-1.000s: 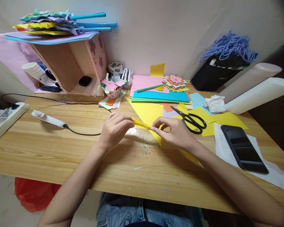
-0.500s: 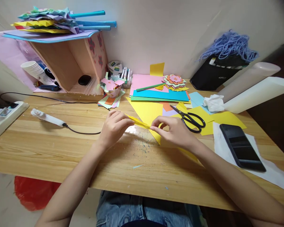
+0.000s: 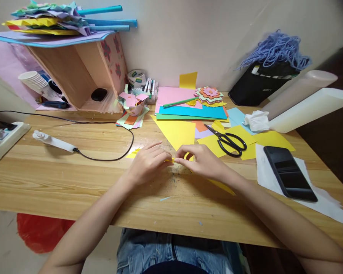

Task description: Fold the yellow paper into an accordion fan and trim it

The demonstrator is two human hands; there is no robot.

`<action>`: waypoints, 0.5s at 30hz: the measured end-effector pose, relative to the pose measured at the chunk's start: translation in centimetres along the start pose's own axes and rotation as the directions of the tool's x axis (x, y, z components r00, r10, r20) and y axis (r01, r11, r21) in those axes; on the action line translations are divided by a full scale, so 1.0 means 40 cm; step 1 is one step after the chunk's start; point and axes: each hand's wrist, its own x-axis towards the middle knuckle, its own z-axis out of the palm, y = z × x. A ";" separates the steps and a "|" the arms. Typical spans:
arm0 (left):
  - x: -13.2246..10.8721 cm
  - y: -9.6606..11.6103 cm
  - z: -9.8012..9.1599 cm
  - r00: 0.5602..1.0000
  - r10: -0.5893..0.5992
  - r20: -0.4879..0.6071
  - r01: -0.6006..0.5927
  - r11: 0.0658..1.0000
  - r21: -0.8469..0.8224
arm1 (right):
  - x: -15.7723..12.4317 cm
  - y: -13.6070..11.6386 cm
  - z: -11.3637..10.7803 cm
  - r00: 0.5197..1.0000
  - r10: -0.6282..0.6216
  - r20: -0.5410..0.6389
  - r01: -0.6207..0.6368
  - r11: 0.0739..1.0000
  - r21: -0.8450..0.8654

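My left hand (image 3: 150, 163) and my right hand (image 3: 200, 161) meet at the middle of the wooden table (image 3: 74, 182), both pinched on a folded yellow paper strip (image 3: 133, 153). Most of the strip is hidden under my left fingers; one end pokes out to the left. A yellow paper triangle (image 3: 178, 132) lies flat just behind my hands. Black scissors (image 3: 227, 140) rest on yellow sheets to the right of my right hand.
A black phone (image 3: 290, 174) lies on white paper at the right. Coloured paper sheets (image 3: 193, 112) and paper flowers (image 3: 210, 94) sit at the back. A white glue gun (image 3: 53, 141) with a black cable, a power strip (image 3: 4, 139) and a wooden box (image 3: 74, 72) stand at the left.
My hands have come closer together and lower, pressing the yellow strip down onto the table. The strip was held stretched between them before; now it is mostly covered.
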 end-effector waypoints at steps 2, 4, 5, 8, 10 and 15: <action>-0.003 -0.002 0.004 1.000 0.004 -0.012 -0.004 1.000 -0.023 | 0.002 0.002 0.001 1.000 0.019 0.005 -0.019 1.000 0.016; -0.006 -0.004 0.007 0.999 0.022 -0.037 -0.023 0.999 -0.039 | 0.002 0.004 0.001 1.000 0.023 0.005 -0.023 1.000 0.020; -0.007 -0.005 0.008 0.998 0.033 -0.050 -0.035 0.998 -0.044 | 0.002 0.005 0.001 1.000 0.021 0.005 -0.022 1.000 0.019; -0.009 -0.007 0.009 0.997 0.061 -0.054 -0.064 0.997 -0.048 | 0.001 0.009 -0.001 1.000 0.010 0.013 -0.011 1.000 0.023; -0.011 -0.008 0.009 0.997 0.065 -0.040 -0.067 0.997 -0.047 | 0.000 0.011 -0.003 1.000 0.000 0.025 -0.001 1.000 0.031; -0.019 -0.014 0.019 0.998 0.052 -0.023 -0.053 0.998 -0.045 | 0.003 0.019 -0.010 0.999 -0.033 0.039 0.032 0.999 0.023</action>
